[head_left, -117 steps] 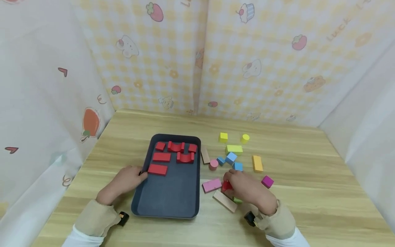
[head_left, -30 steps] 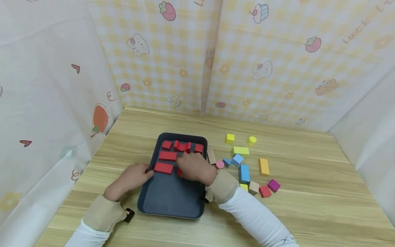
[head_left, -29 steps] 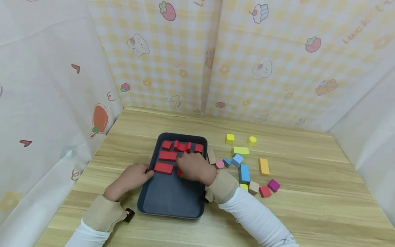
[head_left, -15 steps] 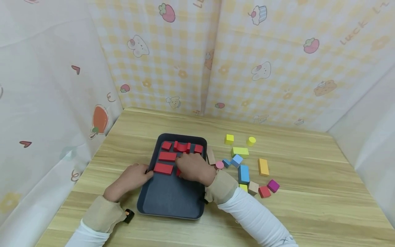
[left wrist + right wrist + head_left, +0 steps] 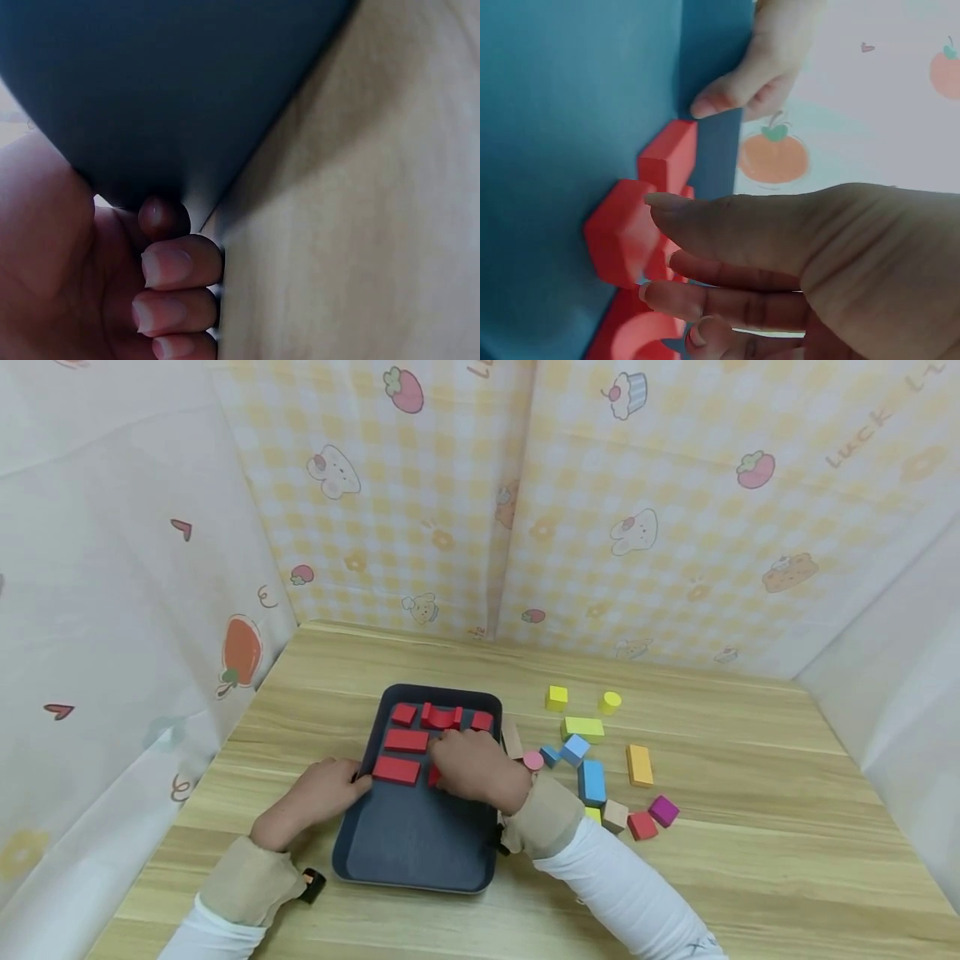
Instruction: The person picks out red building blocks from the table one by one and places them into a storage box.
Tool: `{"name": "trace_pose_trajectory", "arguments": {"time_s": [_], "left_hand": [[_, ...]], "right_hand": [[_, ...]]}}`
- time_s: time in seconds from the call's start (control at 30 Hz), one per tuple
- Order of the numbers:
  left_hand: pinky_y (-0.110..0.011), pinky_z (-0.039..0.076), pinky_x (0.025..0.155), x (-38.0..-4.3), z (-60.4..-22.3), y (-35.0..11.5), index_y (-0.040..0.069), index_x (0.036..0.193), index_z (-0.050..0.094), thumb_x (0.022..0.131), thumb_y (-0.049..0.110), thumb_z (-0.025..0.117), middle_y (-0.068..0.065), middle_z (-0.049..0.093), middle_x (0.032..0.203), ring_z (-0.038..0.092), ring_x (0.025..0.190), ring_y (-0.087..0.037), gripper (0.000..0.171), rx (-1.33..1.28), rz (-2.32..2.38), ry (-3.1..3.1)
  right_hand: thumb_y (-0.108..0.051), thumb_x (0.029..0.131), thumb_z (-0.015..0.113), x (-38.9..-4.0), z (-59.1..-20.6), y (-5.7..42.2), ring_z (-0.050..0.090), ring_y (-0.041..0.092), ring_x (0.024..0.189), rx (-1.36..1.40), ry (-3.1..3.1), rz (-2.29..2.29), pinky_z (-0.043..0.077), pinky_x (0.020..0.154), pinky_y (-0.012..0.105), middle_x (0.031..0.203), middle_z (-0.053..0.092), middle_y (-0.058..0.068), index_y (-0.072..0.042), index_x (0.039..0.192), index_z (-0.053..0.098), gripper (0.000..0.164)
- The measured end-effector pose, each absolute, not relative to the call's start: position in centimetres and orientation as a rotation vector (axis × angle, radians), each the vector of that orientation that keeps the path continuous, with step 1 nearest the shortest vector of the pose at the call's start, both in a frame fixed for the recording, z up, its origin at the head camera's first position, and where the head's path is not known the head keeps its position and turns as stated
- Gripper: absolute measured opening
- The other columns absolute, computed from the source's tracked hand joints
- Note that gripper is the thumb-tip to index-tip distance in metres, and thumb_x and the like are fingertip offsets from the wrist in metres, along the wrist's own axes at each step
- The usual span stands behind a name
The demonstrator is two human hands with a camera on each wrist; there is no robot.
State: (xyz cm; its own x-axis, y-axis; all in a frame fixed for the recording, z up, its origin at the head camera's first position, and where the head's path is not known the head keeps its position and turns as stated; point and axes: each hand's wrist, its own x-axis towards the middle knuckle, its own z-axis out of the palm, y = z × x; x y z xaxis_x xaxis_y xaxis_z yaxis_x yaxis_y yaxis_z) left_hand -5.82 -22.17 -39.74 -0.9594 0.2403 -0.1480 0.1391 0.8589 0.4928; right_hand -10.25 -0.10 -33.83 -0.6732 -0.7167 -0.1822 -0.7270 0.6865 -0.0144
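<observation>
A dark grey tray [image 5: 412, 847] holds several red blocks, among them an arch-shaped block [image 5: 441, 717] at the far end. My left hand [image 5: 318, 789] grips the tray's left wall, thumb over the rim and fingers curled outside against it in the left wrist view. Inside the tray, my right hand [image 5: 476, 766] pinches a red block [image 5: 619, 236] between thumb and fingers, right of a flat red block [image 5: 396, 770]. Mostly covered by that hand in the head view, the pinched block shows better in the right wrist view, above another red arch block [image 5: 637, 330].
Loose blocks lie right of the tray: a blue block [image 5: 592, 782], a yellow cube [image 5: 557, 697], a yellow cylinder [image 5: 610, 702], an orange block [image 5: 640, 766], a red cube [image 5: 642, 826] and a magenta cube [image 5: 663, 811]. A patterned cloth [image 5: 397, 527] hangs behind the table.
Since the oldest frame, my right hand has gone left from the loose blocks into the tray, carrying a red block. Over the last second it has stayed nearly still. My left hand keeps its hold.
</observation>
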Motion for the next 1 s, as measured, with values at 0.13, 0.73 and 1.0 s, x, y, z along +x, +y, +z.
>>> {"name": "trace_pose_trajectory", "arguments": {"time_s": [0.13, 0.73, 1.0], "left_hand": [[-0.030, 0.032, 0.050, -5.8, -39.7, -22.1, 0.014, 0.065, 0.054, 0.091, 0.021, 0.046, 0.001, 0.041, 0.055, 0.038, 0.051, -0.015, 0.028, 0.291, 0.726, 2.829], [-0.030, 0.032, 0.050, -5.8, -39.5, -22.2, 0.014, 0.063, 0.052, 0.091, 0.022, 0.046, 0.000, 0.042, 0.055, 0.039, 0.052, -0.015, 0.029, 0.296, 0.728, 2.825], [-0.030, 0.032, 0.049, -5.8, -39.6, -22.1, 0.014, 0.062, 0.050, 0.091, 0.021, 0.046, 0.001, 0.041, 0.054, 0.037, 0.050, -0.015, 0.030, 0.299, 0.738, 2.827]], "right_hand": [[-0.029, 0.083, 0.064, -10.0, -32.9, 0.3, 0.048, 0.010, 0.064, -1.162, 2.753, 0.070, 0.043, 0.048, 0.025, 0.082, 0.057, 0.000, -0.014, 0.097, 0.064, 0.021], [-0.029, 0.080, 0.070, -7.9, -30.9, 6.3, 0.055, 0.009, 0.074, -1.019, 2.832, -0.194, 0.048, 0.064, 0.026, 0.095, 0.063, 0.000, -0.012, 0.105, 0.064, 0.031], [-0.027, 0.078, 0.071, -7.1, -31.3, 9.1, 0.056, 0.010, 0.075, -0.966, 2.867, -0.279, 0.048, 0.064, 0.027, 0.092, 0.064, 0.000, -0.011, 0.102, 0.065, 0.030]]}}
